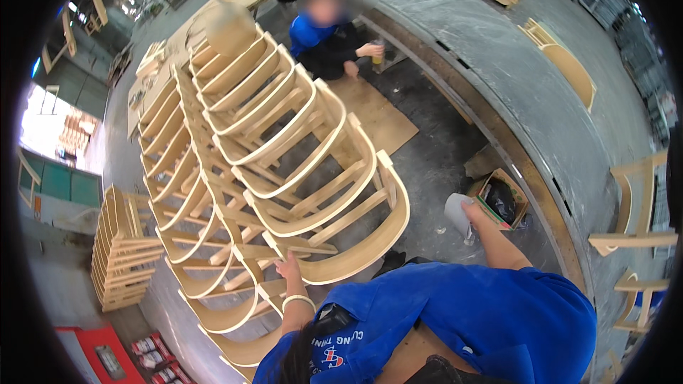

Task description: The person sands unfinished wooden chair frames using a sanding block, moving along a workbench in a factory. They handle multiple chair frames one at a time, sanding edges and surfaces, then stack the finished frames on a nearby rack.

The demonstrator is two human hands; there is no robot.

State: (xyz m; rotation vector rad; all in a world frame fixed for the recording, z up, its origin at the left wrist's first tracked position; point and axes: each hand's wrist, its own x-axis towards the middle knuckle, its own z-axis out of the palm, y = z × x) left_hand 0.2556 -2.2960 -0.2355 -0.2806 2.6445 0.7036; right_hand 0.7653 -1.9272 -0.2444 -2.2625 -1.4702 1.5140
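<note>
Long rows of curved, pale wooden chair frames (pixel 324 217) stand nested one behind another in front of me. My left hand (pixel 289 270), with a band on its wrist, is closed at the end of the nearest frame, where its curved rail meets a straight bar. Part of that grip is hidden. Off to the right, my right hand (pixel 472 210) holds a curled light-grey sheet (pixel 457 214) by its edge. The sheet looks like sandpaper, though its surface is too small to tell. It hangs beside an open cardboard box (pixel 521 202) holding a black plastic bag (pixel 501 197).
A long grey-topped table (pixel 498 64) curves along the right. Beyond the frames, a co-worker in blue (pixel 313 37) sits low near a flat cardboard sheet (pixel 388 117), one hand on a yellowish object. More stacked frames (pixel 117 256) stand at left; wooden parts (pixel 637 238) lie at right.
</note>
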